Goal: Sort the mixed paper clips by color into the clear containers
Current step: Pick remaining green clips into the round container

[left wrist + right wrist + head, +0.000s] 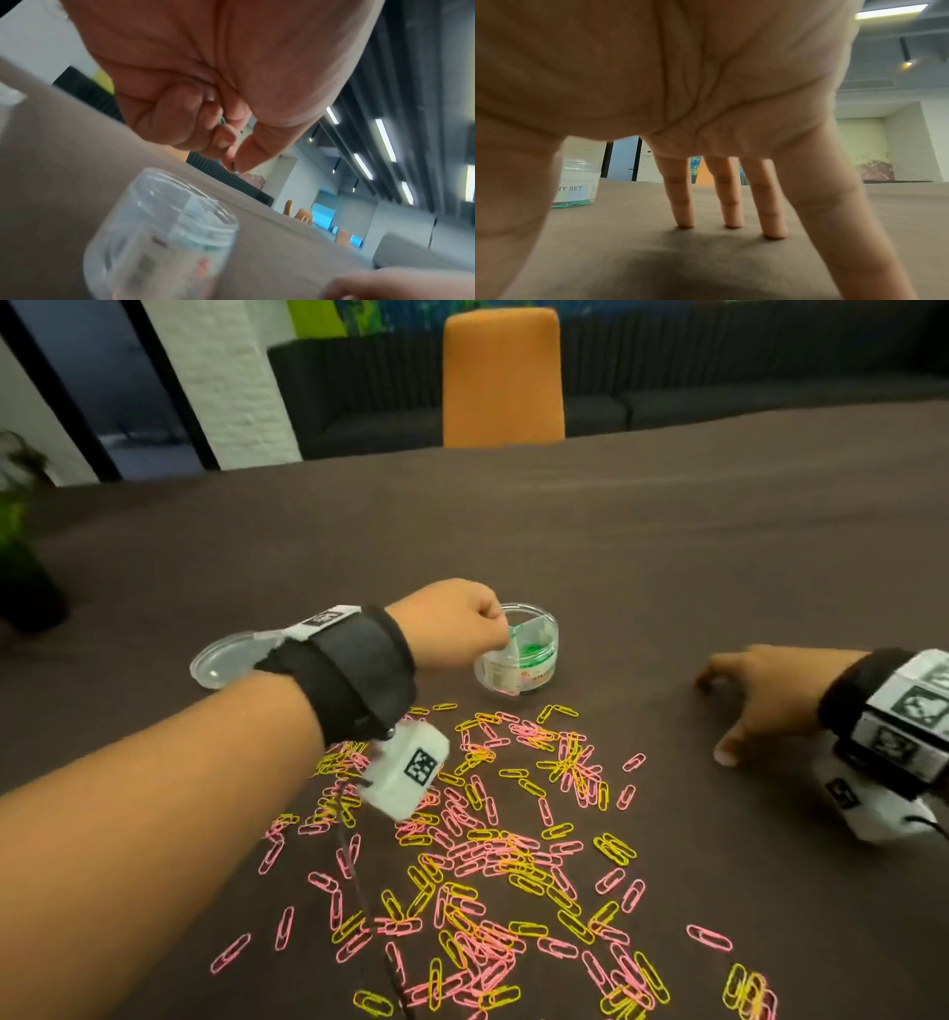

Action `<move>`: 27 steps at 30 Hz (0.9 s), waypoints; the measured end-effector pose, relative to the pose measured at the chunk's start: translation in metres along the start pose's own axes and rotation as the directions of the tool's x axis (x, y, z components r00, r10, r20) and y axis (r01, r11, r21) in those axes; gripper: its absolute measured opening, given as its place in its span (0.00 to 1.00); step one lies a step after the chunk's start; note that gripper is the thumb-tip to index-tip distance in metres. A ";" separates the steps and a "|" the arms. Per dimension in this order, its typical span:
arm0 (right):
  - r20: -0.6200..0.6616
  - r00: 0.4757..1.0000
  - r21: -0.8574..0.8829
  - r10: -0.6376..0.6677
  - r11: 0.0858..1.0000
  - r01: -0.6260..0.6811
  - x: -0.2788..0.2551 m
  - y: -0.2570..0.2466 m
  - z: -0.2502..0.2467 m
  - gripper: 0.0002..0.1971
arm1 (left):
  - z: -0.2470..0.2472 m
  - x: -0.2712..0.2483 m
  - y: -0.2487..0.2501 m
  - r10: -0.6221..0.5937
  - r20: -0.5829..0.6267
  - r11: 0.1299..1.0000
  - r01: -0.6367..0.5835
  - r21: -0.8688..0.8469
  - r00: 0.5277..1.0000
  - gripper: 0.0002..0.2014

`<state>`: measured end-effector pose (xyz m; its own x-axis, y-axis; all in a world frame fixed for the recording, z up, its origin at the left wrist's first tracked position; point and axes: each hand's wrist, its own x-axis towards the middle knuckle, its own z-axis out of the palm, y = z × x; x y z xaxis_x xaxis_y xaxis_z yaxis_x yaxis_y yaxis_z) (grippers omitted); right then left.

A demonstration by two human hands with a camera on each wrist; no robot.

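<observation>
Head view is showing the green clip (510,633) being pinched in the curled fingers of the left hand (452,624), right over the mouth of the clear jar (518,654), where other green clips are lying. Letting go only once the clip is hanging inside the rim looks wisest. The right hand (760,695) is resting spread on the table (667,546), holding nothing; pink and yellow clips (493,855) are waiting nearby.

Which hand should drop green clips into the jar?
Left hand: it hovers over the open clear plastic jar, pinching green clips. Right hand rests fingertips on the table, empty.
</observation>
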<state>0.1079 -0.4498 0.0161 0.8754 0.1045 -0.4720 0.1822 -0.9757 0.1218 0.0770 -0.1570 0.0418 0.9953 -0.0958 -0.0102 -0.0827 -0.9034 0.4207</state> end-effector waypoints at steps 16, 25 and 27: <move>0.007 1.000 0.055 0.010 0.998 -0.010 0.021 0.012 0.013 0.51 | 0.018 0.078 0.030 0.019 0.204 0.958 -0.076 0.275 0.979 0.12; 0.009 1.000 0.063 -0.008 0.998 0.007 0.021 0.010 0.012 0.51 | 0.005 0.077 0.030 0.054 0.244 0.954 -0.122 0.273 0.968 0.24; 0.004 1.000 0.065 -0.007 0.998 0.007 0.022 0.009 0.012 0.51 | 0.004 0.074 0.027 0.091 0.221 0.952 -0.150 0.267 0.971 0.26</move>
<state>0.1233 -0.4590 -0.0038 0.8720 0.1108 -0.4768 0.1588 -0.9854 0.0614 0.1486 -0.1903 0.0491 0.9481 -0.2675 -0.1718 -0.2411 -0.9573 0.1596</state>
